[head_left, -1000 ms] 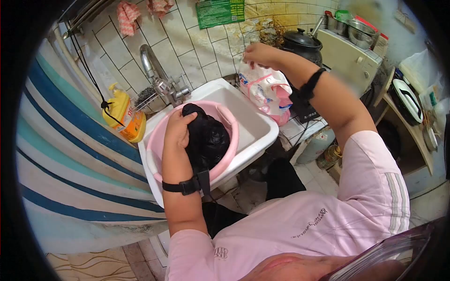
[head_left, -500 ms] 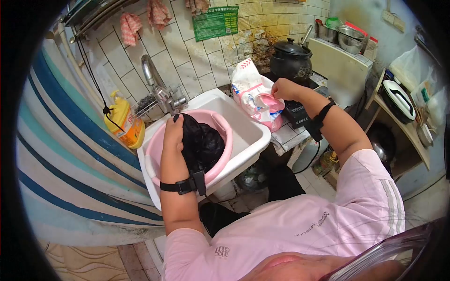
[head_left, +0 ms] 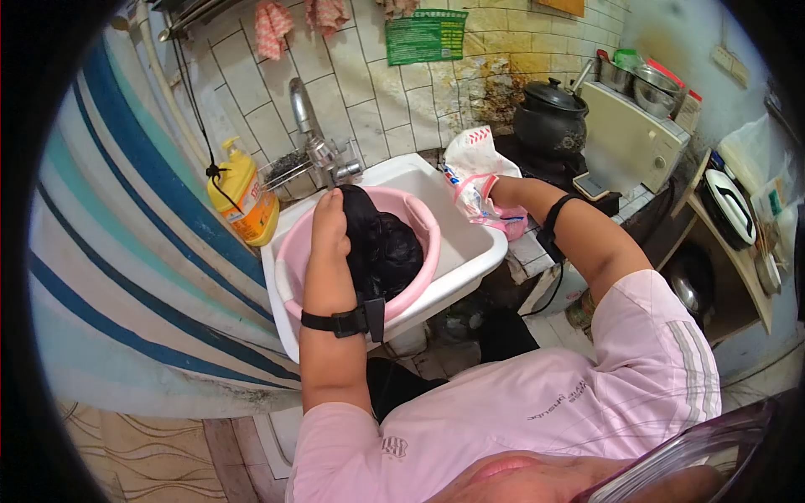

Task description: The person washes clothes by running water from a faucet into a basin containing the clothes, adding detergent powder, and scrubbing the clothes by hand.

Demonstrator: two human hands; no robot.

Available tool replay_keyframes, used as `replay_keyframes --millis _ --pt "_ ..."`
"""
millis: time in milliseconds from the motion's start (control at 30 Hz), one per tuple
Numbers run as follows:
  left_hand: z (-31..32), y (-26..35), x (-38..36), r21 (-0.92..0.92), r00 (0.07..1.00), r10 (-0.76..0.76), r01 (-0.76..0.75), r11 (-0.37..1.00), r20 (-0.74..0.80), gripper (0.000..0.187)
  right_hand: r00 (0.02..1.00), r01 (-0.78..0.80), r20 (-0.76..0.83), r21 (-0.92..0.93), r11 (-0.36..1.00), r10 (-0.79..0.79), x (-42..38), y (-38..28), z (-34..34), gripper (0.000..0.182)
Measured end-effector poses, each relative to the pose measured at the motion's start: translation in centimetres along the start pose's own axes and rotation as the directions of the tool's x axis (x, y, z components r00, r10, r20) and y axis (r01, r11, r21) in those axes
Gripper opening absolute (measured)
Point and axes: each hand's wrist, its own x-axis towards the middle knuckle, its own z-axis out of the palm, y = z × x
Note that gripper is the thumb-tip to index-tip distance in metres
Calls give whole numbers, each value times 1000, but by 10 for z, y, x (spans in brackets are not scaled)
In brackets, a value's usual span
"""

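Observation:
A bunched black cloth (head_left: 384, 243) fills much of the pink basin (head_left: 419, 281), which sits tilted in the white sink (head_left: 478, 260). My left hand (head_left: 329, 225) is closed on the cloth's left edge, over the basin's far left part. To the right of the sink stands a soft white and pink plastic bag (head_left: 475, 159), its top crumpled. My right hand (head_left: 505, 193) reaches into this bag; its fingers are hidden inside, so their grip and anything they hold do not show.
A metal faucet (head_left: 306, 113) rises behind the basin. Left of the sink stands a yellow pump bottle (head_left: 243, 197). A black lidded pot (head_left: 549, 121) stands beyond the bag, with a phone (head_left: 592, 185) nearby. Open shelves (head_left: 700, 197) are at the right.
My right hand has gone from the bag's upper opening down into it, and the bag's top has folded. My left hand stays at the black cloth. The whole view has shifted slightly.

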Motion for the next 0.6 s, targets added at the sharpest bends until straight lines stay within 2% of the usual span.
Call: replay_keyframes --millis 33,67,100,133,167,200,233,267,300,333,367,400,433,500,533,567,600 --pt "-2 -2 5 -3 1000 3 -3 1000 -10 39 1000 9 5 -2 1000 -9 10 3 6 21" --pt "-3 -6 10 -15 1000 -11 11 1000 24 39 979 -198 128 394 898 160 21 9 16 25" --pt "-4 -9 11 -27 998 -25 26 999 59 39 915 -403 307 685 607 260 32 17 28 30" --pt "3 4 -5 -46 997 -52 55 997 55 38 899 -437 362 759 482 244 34 24 30 31" --pt "8 9 -13 -52 997 -53 56 997 51 38 898 -440 367 755 486 244 28 33 30 31" --pt "11 13 -18 -16 993 -58 60 998 104 41 971 -224 170 403 887 168 20 37 27 30" --pt "10 15 -20 21 986 -63 60 998 155 47 999 20 39 -108 994 -15 16 30 22 30" --pt "8 10 -13 18 983 -90 88 996 160 62 999 27 45 -111 993 -22 12 21 18 30" --pt "6 11 -12 12 984 -90 89 996 152 62 1000 4 -21 -76 997 -6 3 -2 6 30" --pt "6 10 -13 104 989 -48 34 994 139 66 996 -18 -84 -39 999 14 -2 -16 0 29" --pt "6 9 -14 194 992 -7 -18 981 127 69 987 29 -151 -172 985 -56 -4 -5 -4 31" --pt "1 0 -1 266 995 6 -33 963 103 70 975 -34 -220 -170 985 -4 1 17 1 27" --pt "-1 -2 5 255 996 0 -23 967 92 70 979 -28 -204 -175 984 -9 1 34 1 27" --pt "-5 -6 10 169 994 83 -94 981 73 63 943 -168 -308 -118 979 125 -2 55 2 24" --pt "1 1 0 163 985 166 -158 974 -40 50 946 -166 -298 -119 979 124 -7 48 -1 24" --pt "0 7 -4 160 986 161 -152 975 -47 50 905 -287 -324 9 958 274 -12 44 -9 20" --pt "-2 10 -4 -27 992 121 -121 992 19 42 845 -399 -330 138 907 421 -17 39 -15 17"
